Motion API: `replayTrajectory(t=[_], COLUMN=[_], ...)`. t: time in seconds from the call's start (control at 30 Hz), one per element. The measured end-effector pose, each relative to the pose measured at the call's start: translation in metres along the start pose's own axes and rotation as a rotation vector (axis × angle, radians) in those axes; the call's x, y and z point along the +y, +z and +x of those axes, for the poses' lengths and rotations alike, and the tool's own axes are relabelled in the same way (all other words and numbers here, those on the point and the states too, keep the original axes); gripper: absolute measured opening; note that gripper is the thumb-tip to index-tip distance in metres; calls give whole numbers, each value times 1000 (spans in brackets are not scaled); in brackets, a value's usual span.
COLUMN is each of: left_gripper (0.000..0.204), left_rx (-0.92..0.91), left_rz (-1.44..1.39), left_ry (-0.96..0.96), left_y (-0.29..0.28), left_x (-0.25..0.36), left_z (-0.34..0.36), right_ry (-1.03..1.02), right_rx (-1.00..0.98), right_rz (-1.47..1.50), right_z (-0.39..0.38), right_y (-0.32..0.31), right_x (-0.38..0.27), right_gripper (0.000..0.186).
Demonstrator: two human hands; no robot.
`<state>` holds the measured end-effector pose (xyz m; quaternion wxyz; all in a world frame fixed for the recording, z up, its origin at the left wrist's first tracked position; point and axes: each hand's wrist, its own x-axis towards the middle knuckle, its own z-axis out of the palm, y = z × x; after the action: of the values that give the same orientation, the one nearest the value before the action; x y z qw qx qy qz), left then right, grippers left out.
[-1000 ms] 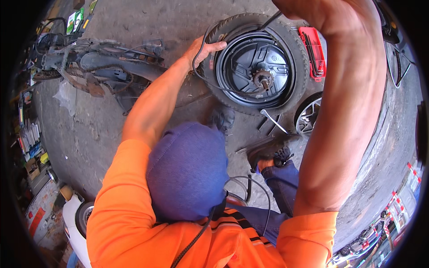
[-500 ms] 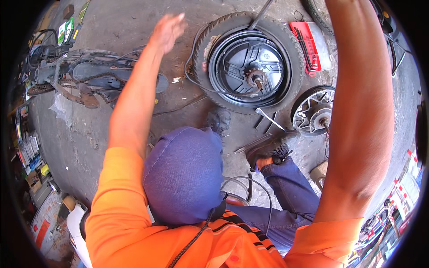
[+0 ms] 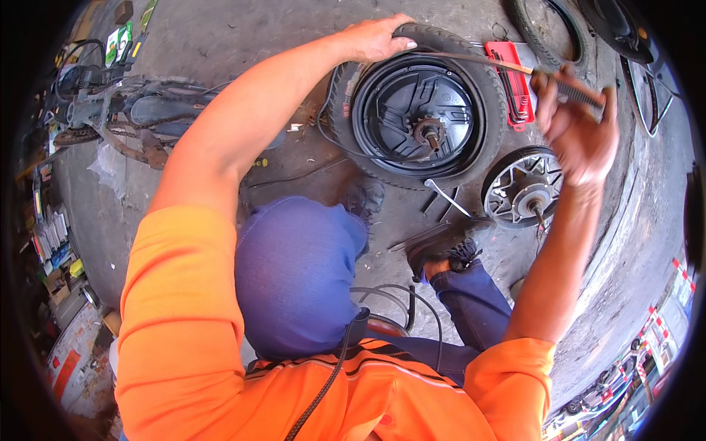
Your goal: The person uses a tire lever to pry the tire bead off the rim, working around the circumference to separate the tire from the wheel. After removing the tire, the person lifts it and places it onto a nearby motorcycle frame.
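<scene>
A black tyre [image 3: 491,110] lies flat on the floor around a dark hub-motor wheel [image 3: 419,99], its axle and sprocket facing up. At the tyre's far edge, my left hand [image 3: 373,38] grips the rubber, thumb on the near side and the other fingers over the outer side. My right hand [image 3: 579,136] is closed round the dark handle of a long thin tyre lever [image 3: 507,63]. The lever reaches left across the tyre's far part, its tip close to my left thumb; whether it sits under the bead is hard to see.
Right of the tyre is a red tool case [image 3: 510,92] of hex keys. Nearer stands a smaller spoked wheel [image 3: 507,195]. A wrench [image 3: 447,198] lies by my shoe [image 3: 441,246]. Bicycle-like frame parts [image 3: 132,114] spread at left; another tyre [image 3: 551,37] lies far right.
My left hand has come right and down from the air onto the tyre. My right hand has come into view with the lever, which has swung from upright to nearly level across the tyre.
</scene>
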<state>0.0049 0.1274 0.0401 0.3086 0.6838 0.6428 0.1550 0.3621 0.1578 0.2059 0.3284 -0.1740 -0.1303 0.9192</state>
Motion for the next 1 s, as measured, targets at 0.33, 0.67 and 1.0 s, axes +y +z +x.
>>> replayTrajectory(t=[0.33, 0.67, 1.0], left_gripper=[62, 52, 51], left_rx=[54, 24, 33], left_rz=[138, -93, -22], left_ry=[-133, 5, 23], left_y=[-7, -14, -20], left_x=[26, 29, 37], left_z=[-10, -12, -15], right_ry=[196, 286, 514], right_rx=[48, 276, 284], right_rz=[-888, -899, -1815], right_z=[36, -34, -40], right_y=[45, -30, -35], right_x=[-49, -61, 0], right_gripper=[61, 68, 42])
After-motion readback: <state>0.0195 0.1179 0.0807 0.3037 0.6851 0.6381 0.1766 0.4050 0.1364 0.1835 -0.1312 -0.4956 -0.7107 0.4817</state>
